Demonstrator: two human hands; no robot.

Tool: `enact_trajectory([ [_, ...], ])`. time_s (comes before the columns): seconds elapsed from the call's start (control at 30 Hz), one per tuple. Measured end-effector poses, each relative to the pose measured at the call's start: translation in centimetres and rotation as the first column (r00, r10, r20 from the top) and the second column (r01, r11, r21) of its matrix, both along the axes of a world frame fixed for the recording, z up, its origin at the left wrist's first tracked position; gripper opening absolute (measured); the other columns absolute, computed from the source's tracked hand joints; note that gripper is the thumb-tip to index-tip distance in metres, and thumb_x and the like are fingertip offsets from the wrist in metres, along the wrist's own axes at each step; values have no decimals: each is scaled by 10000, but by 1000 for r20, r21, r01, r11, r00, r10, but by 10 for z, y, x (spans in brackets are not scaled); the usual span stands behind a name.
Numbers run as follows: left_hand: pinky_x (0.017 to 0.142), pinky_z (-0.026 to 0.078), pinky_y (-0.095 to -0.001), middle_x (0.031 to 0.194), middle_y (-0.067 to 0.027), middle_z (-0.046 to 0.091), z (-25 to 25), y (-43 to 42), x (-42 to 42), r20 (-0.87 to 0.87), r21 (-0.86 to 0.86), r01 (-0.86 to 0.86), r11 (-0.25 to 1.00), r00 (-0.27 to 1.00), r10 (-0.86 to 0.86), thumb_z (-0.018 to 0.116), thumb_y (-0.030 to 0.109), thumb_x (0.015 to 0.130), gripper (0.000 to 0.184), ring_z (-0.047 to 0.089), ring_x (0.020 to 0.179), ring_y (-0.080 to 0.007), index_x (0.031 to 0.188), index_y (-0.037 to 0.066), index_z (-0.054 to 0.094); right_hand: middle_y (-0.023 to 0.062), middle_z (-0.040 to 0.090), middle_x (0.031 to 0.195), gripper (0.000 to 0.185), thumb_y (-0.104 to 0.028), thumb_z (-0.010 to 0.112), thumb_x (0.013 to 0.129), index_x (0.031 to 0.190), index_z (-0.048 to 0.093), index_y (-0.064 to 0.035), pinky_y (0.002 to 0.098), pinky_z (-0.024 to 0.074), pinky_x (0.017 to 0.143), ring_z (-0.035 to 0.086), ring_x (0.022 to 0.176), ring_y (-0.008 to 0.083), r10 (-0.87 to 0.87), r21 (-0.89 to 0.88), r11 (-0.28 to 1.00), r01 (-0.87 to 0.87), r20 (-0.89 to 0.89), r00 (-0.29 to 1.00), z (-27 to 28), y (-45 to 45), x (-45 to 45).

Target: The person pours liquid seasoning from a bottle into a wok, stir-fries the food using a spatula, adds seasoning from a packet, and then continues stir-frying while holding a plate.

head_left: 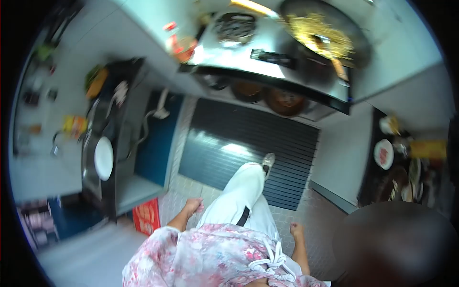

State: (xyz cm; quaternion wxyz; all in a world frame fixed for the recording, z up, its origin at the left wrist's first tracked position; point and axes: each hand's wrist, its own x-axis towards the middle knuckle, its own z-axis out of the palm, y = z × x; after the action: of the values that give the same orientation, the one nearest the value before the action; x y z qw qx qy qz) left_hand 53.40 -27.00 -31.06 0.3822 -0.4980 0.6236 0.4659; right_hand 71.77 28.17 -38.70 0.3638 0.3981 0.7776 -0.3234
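My left hand (193,205) hangs low beside my white trousers, its fingers curled with nothing visible in them. On the other side, my right hand (296,229) is closed in a loose fist and appears to hold nothing. Neither hand touches any object. Ahead, a dark wok (362,56) stands on the stove (224,56), with yellow strands of food (311,33) inside. A spatula (339,69) with a wooden handle rests in the wok. Blur softens most of the view.
A dark ribbed mat (248,143) lies underfoot before the stove. At left, a white plate (103,159) sits at a dark counter edge, above a red box (147,216). Several dishes, including a white bowl (384,154), stand at right. A blurred round patch covers the lower right.
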Motion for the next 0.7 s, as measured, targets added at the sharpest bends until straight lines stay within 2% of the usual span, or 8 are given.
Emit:
enact_trajectory([
  [0.07, 540, 573, -333, 824, -94, 657, 7, -27, 29, -35, -31, -87, 996, 996, 86, 587, 194, 918, 207, 659, 661, -187, 1048, 43, 643, 133, 705, 850, 268, -243, 555, 918, 936, 714, -28, 372, 536, 722, 675, 680, 245, -106, -24, 993, 115, 241, 965, 19, -29, 25],
  [0.17, 566, 576, -341, 859, -97, 654, 22, -63, 44, -74, -72, -221, 973, 974, 215, 587, 219, 917, 291, 663, 702, -195, 1152, 48, 613, 92, 674, 769, 138, -112, 611, 884, 936, 706, -27, 326, 524, 605, 628, 595, 195, -313, -317, 881, 351, 168, 935, 105, -81, 8],
  [0.23, 597, 576, -349, 891, -95, 645, 26, -91, 52, -212, -32, -375, 926, 908, 361, 592, 233, 914, 378, 658, 724, -201, 1253, 71, 545, 86, 674, 792, 134, -59, 629, 863, 974, 695, -21, 311, 522, 591, 631, 624, 184, -441, -453, 765, 458, 150, 885, 110, -81, 22],
  [0.37, 616, 560, -363, 982, -97, 623, 54, -154, 12, -458, 116, -640, 760, 644, 613, 628, 301, 901, 532, 647, 782, -212, 1370, 158, 422, 79, 675, 860, 194, -50, 625, 869, 1055, 663, -11, 302, 534, 612, 635, 652, 177, -522, -429, 772, 470, -4, 853, 38, -97, 25],
  [0.43, 671, 552, -378, 1046, -111, 609, 75, -189, -20, -543, 161, -767, 622, 457, 704, 660, 358, 882, 595, 639, 857, -223, 1379, 172, 391, 83, 659, 888, 199, -44, 589, 898, 1092, 634, -29, 310, 550, 578, 625, 623, 167, -497, -352, 806, 476, 35, 867, 1, -92, 25],
  [0.5, 733, 541, -387, 1126, -132, 584, 97, -230, -47, -610, 212, -821, 531, 313, 728, 692, 409, 853, 667, 624, 936, -246, 1380, 154, 373, 81, 651, 871, 169, -35, 588, 899, 1063, 631, -30, 312, 550, 537, 611, 595, 163, -563, -261, 792, 553, 41, 825, 63, -114, -35],
  [0.67, 824, 536, -417, 1191, -165, 554, 112, -349, -72, -628, 386, -858, 339, 25, 778, 686, 446, 847, 695, 605, 1031, -285, 1357, 84, 385, 74, 635, 813, 133, -49, 597, 904, 1033, 620, -26, 328, 548, 464, 606, 540, 187, -444, -211, 879, 428, -33, 895, 31, -116, -57],
  [0.7, 838, 536, -424, 1196, -169, 551, 112, -369, -80, -613, 427, -846, 320, -10, 790, 681, 450, 849, 697, 604, 1040, -293, 1353, 70, 386, 75, 629, 782, 148, -116, 614, 914, 1021, 632, -16, 334, 544, 452, 619, 543, 197, -174, -25, 984, 176, 67, 983, 107, -169, -120],
])
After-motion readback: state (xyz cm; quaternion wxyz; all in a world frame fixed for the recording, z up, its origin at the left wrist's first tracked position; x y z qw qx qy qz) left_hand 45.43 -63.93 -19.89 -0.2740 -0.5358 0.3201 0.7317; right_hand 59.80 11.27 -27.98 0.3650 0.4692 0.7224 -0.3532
